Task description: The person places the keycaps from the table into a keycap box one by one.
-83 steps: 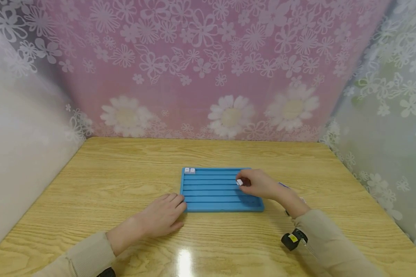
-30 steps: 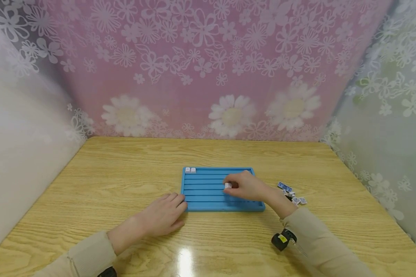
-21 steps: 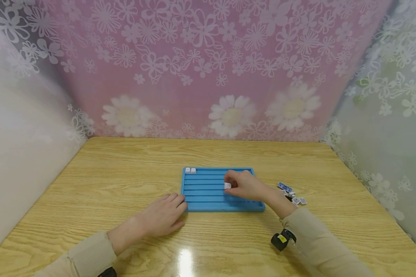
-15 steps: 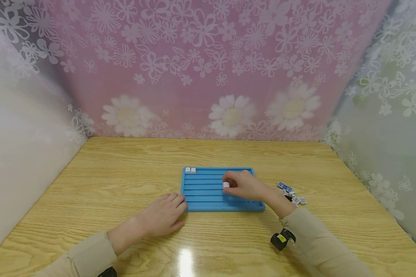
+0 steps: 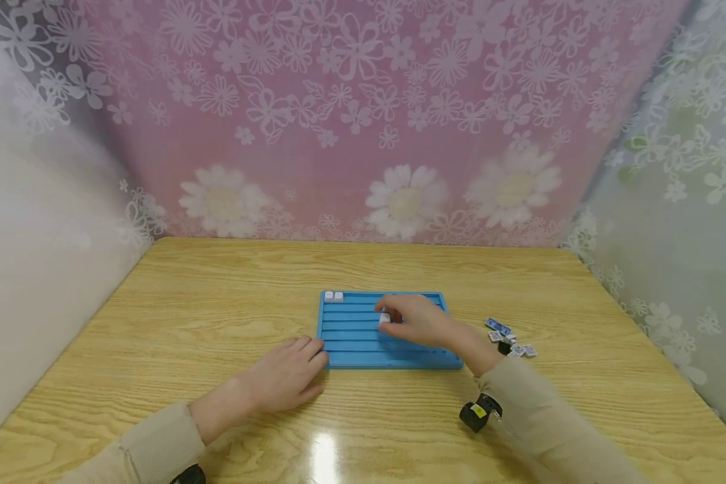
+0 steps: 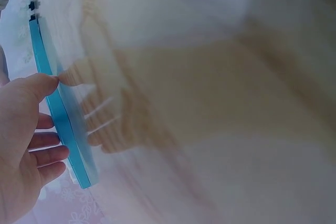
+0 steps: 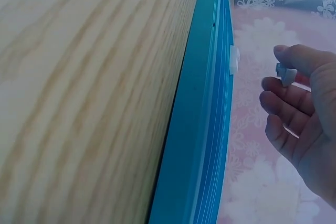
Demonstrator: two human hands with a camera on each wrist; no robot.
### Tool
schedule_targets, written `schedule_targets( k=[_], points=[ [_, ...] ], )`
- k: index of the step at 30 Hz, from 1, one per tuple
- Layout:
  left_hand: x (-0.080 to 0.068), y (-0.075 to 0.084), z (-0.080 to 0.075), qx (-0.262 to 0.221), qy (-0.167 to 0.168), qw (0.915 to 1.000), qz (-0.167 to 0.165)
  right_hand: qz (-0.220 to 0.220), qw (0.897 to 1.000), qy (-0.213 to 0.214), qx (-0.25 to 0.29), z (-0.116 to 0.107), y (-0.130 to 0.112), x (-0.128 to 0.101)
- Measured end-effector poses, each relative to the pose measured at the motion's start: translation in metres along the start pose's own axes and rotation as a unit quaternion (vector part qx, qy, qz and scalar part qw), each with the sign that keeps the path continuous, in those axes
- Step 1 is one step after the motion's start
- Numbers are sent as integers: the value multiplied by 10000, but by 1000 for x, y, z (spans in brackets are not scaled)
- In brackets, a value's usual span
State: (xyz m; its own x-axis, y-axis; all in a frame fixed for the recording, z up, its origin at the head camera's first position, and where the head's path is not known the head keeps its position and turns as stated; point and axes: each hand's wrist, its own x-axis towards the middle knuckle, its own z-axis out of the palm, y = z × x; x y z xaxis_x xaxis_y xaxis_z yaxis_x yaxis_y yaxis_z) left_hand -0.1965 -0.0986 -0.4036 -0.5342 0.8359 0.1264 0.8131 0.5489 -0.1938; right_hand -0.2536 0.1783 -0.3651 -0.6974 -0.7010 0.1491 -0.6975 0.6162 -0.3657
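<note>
A blue tray [image 5: 363,346] with long parallel grooves lies on the table. Two white keycaps [image 5: 334,296] sit side by side in its far left corner. My right hand [image 5: 416,321] is over the middle of the tray and pinches another white keycap [image 5: 384,318] between thumb and fingers. The right wrist view shows this keycap [image 7: 286,74] held above the tray, its underside partly visible. My left hand [image 5: 287,373] rests at the tray's front left corner, fingers touching its edge and thumb lying apart in front. The left wrist view shows that hand [image 6: 31,140] beside the tray's side wall [image 6: 65,124].
Right of the tray, a small loose pile of white keycaps [image 5: 518,350] lies on the wooden table [image 5: 248,282], with a long blue keycap [image 5: 498,327] and a black piece [image 5: 505,347]. A flowered pink backdrop [image 5: 351,134] stands behind the table.
My right hand has moved left across the tray with the keycap still pinched, uncovering the pile at right. The left hand has stayed in place.
</note>
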Motion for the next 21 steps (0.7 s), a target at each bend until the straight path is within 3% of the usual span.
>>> schedule_targets(
  k=[8, 14, 21],
  points=[
    [2, -1, 0, 46, 2, 10000, 23, -113, 9996, -109, 236, 5, -2, 13],
    [2, -2, 0, 69, -9, 10000, 28, 241, 9977, -97, 628, 7, -3, 17],
    [0, -2, 0, -28, -59, 10000, -22, 484, 9964, -82, 696, 7, -4, 21]
  ],
)
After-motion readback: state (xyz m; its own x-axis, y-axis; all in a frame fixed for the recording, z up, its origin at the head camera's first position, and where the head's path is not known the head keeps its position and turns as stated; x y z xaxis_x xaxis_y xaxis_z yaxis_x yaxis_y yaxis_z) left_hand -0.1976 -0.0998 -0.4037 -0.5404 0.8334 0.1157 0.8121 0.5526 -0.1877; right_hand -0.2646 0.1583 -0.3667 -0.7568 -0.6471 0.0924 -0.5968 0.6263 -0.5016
